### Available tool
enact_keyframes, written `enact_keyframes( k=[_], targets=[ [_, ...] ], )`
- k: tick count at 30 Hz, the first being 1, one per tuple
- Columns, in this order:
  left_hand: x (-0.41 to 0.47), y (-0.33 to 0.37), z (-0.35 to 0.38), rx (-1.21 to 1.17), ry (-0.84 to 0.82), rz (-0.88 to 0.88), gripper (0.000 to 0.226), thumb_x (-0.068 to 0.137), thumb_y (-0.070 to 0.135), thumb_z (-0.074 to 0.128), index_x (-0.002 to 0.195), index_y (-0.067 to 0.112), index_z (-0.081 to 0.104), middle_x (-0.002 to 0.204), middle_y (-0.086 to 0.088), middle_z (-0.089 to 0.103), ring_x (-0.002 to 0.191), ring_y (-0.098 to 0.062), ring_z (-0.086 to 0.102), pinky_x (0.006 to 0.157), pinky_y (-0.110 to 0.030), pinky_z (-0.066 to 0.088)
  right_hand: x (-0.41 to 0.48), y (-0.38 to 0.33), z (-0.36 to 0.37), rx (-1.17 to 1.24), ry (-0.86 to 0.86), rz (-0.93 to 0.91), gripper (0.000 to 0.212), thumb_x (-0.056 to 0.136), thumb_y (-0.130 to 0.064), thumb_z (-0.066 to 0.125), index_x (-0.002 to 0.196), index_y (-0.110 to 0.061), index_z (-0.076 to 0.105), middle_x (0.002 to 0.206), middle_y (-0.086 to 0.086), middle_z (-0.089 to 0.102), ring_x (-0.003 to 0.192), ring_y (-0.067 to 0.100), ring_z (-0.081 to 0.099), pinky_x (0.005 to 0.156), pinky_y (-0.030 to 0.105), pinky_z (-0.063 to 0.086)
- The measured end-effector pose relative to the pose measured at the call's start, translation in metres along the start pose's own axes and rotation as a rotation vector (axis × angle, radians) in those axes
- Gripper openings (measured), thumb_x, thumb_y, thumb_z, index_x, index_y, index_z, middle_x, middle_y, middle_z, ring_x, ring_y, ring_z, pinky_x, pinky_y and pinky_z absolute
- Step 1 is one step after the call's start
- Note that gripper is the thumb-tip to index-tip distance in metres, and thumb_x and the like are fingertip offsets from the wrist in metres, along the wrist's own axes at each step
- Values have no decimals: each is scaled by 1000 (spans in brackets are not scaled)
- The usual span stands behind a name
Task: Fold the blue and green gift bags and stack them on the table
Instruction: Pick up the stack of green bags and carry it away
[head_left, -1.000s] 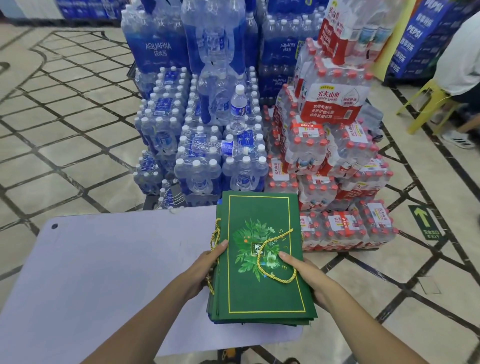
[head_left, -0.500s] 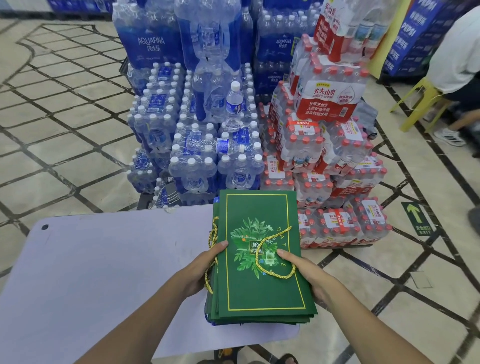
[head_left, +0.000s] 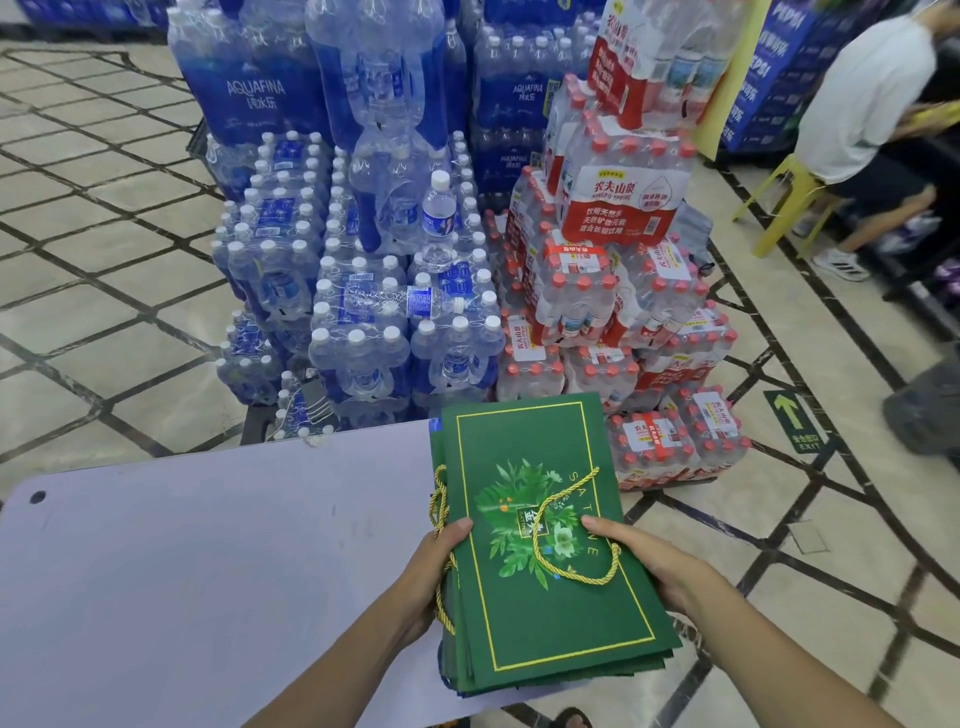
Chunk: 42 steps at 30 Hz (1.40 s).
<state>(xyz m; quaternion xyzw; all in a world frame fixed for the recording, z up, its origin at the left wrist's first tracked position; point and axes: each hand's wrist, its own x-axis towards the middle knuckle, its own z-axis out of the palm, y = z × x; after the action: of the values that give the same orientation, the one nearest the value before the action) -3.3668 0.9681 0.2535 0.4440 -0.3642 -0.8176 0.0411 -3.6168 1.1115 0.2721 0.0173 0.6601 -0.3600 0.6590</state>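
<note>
A stack of flat folded green gift bags (head_left: 550, 613), gold-bordered with a leaf print and gold cord handles, lies at the right edge of the pale table (head_left: 182, 571). Thin blue edges of bags show beneath the stack at its bottom left. My left hand (head_left: 431, 566) grips the stack's left side, thumb on top near the cords. My right hand (head_left: 654, 561) grips the right side, thumb lying on the top bag beside its handle loop. The stack overhangs the table's right edge.
Shrink-wrapped packs of blue-labelled water bottles (head_left: 353, 291) and red-capped bottles (head_left: 613, 312) are piled just beyond the table. A person (head_left: 862, 119) sits on a yellow stool (head_left: 779, 202) at the far right. Tiled floor surrounds the table.
The stack has twisted slightly, its lower end swinging right, with both hands still on its sides. The view has shifted a little.
</note>
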Motion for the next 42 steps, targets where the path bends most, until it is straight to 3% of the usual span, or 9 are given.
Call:
enact_keyframes(
  k=[5, 10, 14, 16, 22, 25, 30, 35, 42],
  targets=[
    [6, -4, 2, 78, -6, 9, 64, 89, 59, 62, 133, 14, 66, 120, -14, 75, 112, -33, 72, 100, -49, 56, 2, 8, -2, 46, 15, 7, 56, 80, -41, 79, 120, -3, 73, 114, 22, 74, 91, 35, 75, 83, 45, 60],
    [4, 5, 0, 144, -27, -89, 49, 100, 64, 47, 127, 28, 66, 113, -4, 78, 102, -23, 76, 78, -36, 62, -2, 9, 3, 87, 3, -14, 55, 82, -40, 79, 123, -4, 72, 116, 21, 74, 92, 35, 75, 84, 46, 60],
    [3, -3, -2, 86, 2, 4, 64, 85, 56, 74, 138, 28, 52, 120, -3, 75, 108, -27, 74, 89, -45, 61, -6, 11, 6, 120, -4, -60, 45, 91, -32, 74, 128, -7, 66, 113, 20, 75, 85, 33, 76, 72, 43, 62],
    [3, -3, -7, 87, -9, 23, 71, 77, 47, 79, 138, 29, 48, 121, -3, 75, 108, -28, 74, 87, -45, 62, -7, 11, 9, 102, 8, -68, 49, 90, -32, 76, 130, -7, 65, 114, 20, 75, 88, 33, 76, 75, 44, 62],
    [6, -11, 4, 91, 103, 88, 39, 98, 34, 67, 134, 28, 53, 115, -5, 76, 100, -27, 76, 84, -45, 63, -6, 18, 18, 100, 22, -91, 44, 93, -33, 72, 128, -8, 66, 110, 17, 76, 88, 31, 76, 73, 41, 63],
    [-3, -13, 9, 125, 79, 157, 45, 93, 39, 73, 134, 29, 57, 117, -2, 76, 104, -26, 75, 93, -51, 60, 0, 31, 18, 92, 60, -186, 55, 84, -38, 80, 132, -18, 61, 116, 14, 75, 102, 33, 74, 86, 47, 61],
    [-11, -11, 10, 198, 73, 241, 39, 93, 28, 75, 128, 28, 59, 111, -2, 78, 100, -26, 76, 89, -49, 61, -3, 44, 13, 20, 65, -309, 88, 56, -44, 94, 133, -26, 55, 116, 6, 76, 105, 29, 74, 97, 50, 57],
    [-14, -4, 40, 303, 18, 302, 50, 85, 34, 84, 127, 31, 58, 113, 3, 77, 101, -22, 75, 90, -46, 61, -22, 63, -13, 75, 64, -400, 85, 59, -40, 93, 133, -25, 55, 118, 4, 76, 107, 28, 73, 97, 47, 57],
    [8, -27, 130, 484, -110, 294, 86, 65, 56, 91, 138, 32, 50, 124, 3, 73, 109, -19, 73, 95, -47, 58, -76, 106, -102, 200, 142, -506, 75, 66, -30, 88, 133, -22, 54, 116, 2, 76, 103, 25, 74, 82, 35, 60]
  ],
)
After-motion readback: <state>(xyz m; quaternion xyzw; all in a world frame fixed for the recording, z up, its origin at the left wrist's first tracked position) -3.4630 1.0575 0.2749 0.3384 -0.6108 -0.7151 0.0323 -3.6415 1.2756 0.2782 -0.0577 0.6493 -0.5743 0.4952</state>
